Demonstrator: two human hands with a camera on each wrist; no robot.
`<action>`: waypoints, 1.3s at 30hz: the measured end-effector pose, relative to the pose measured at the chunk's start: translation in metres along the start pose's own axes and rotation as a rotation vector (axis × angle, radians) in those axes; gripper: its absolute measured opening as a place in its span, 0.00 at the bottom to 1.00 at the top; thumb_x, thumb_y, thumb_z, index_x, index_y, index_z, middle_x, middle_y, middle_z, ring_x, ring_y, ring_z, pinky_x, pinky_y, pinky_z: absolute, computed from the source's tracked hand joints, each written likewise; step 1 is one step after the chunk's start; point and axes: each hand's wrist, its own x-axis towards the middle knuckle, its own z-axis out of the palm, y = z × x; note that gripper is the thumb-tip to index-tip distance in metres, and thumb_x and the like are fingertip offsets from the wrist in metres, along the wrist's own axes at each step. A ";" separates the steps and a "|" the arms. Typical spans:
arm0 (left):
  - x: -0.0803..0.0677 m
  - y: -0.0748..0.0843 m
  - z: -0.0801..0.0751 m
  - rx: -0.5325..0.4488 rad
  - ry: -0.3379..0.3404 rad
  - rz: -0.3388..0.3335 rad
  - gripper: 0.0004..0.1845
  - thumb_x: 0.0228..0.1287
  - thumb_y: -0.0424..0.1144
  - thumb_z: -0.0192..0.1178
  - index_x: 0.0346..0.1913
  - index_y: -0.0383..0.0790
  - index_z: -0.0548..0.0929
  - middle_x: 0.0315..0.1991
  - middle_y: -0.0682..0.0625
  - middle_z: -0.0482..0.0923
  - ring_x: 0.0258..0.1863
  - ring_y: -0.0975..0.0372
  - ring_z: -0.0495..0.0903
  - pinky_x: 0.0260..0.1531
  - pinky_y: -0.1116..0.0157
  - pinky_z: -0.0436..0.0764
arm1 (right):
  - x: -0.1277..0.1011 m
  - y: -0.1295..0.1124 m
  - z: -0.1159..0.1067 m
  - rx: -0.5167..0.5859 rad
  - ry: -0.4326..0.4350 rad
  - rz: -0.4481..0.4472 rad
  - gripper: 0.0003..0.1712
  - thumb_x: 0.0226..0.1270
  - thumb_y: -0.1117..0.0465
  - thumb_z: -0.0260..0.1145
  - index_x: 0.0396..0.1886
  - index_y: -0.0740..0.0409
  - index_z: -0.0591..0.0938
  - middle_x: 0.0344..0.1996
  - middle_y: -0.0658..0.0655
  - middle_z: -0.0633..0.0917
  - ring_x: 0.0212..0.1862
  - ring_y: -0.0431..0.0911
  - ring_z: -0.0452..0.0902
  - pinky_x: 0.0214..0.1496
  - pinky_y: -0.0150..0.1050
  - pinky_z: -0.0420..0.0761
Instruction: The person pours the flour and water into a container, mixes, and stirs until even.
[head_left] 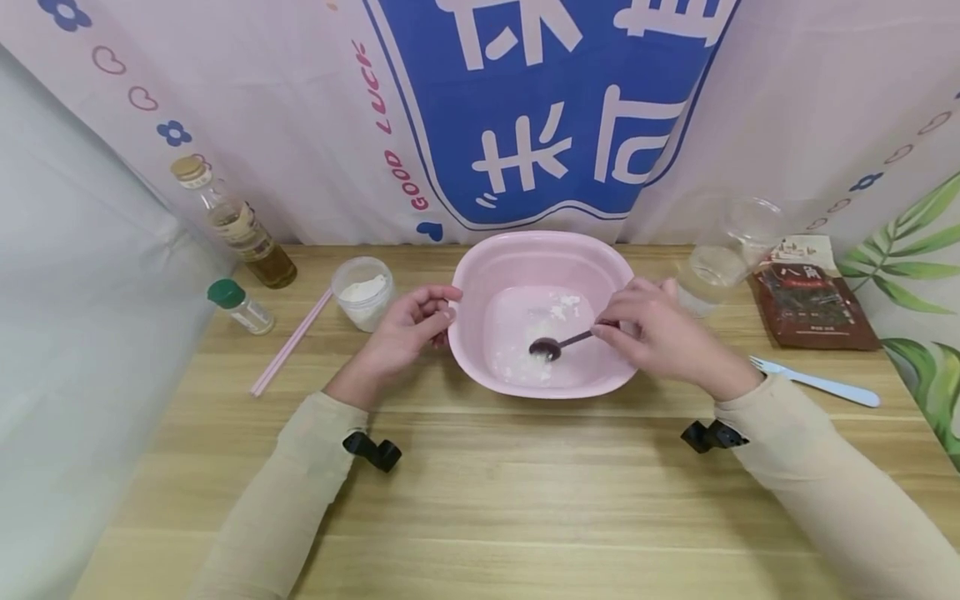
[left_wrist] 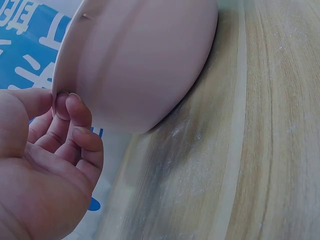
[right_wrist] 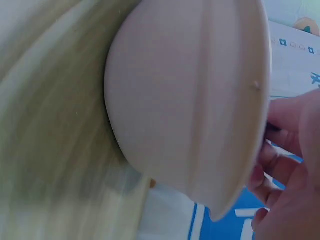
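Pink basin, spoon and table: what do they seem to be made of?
The basin looks like smooth, softly shiny plastic: even colour and a moulded rim. The spoon is dark brown, perhaps plastic or wood; it shows too small to settle material or finish. The table looks like low-sheen wood or wood-patterned laminate, judging by its grain lines.

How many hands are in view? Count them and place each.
2. The left hand pinches the pink basin at its left rim; the right hand, at its right rim, holds the dark spoon.
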 end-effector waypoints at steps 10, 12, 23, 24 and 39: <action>0.000 0.000 -0.001 0.017 0.002 0.002 0.19 0.80 0.27 0.54 0.69 0.26 0.74 0.44 0.47 0.78 0.35 0.62 0.77 0.35 0.68 0.81 | 0.006 0.000 0.008 -0.110 0.108 0.010 0.03 0.69 0.63 0.76 0.37 0.58 0.93 0.35 0.56 0.92 0.45 0.55 0.77 0.53 0.58 0.60; 0.000 0.000 -0.001 0.015 0.003 -0.001 0.19 0.80 0.28 0.54 0.69 0.27 0.74 0.44 0.47 0.78 0.35 0.62 0.77 0.35 0.68 0.81 | 0.004 0.001 0.005 -0.129 0.126 0.014 0.03 0.68 0.63 0.76 0.36 0.59 0.93 0.34 0.56 0.92 0.44 0.56 0.77 0.52 0.58 0.59; 0.000 0.001 0.000 0.010 0.000 -0.009 0.20 0.80 0.28 0.55 0.69 0.27 0.74 0.45 0.48 0.78 0.35 0.62 0.77 0.35 0.68 0.81 | 0.002 -0.001 0.010 0.008 0.024 -0.064 0.02 0.69 0.64 0.75 0.36 0.53 0.93 0.32 0.49 0.90 0.44 0.47 0.75 0.51 0.50 0.57; 0.000 0.001 0.000 0.009 0.000 -0.007 0.20 0.80 0.28 0.55 0.69 0.27 0.74 0.44 0.48 0.78 0.35 0.62 0.77 0.35 0.68 0.81 | 0.004 -0.001 0.012 0.005 0.030 -0.060 0.02 0.69 0.64 0.75 0.36 0.54 0.93 0.32 0.49 0.90 0.44 0.48 0.75 0.51 0.51 0.57; 0.001 0.001 0.000 0.007 0.002 0.001 0.19 0.80 0.28 0.54 0.69 0.28 0.75 0.43 0.48 0.77 0.35 0.62 0.76 0.34 0.68 0.80 | -0.001 0.006 0.002 -0.150 0.165 -0.005 0.03 0.69 0.65 0.74 0.33 0.58 0.91 0.35 0.57 0.92 0.42 0.55 0.76 0.52 0.60 0.60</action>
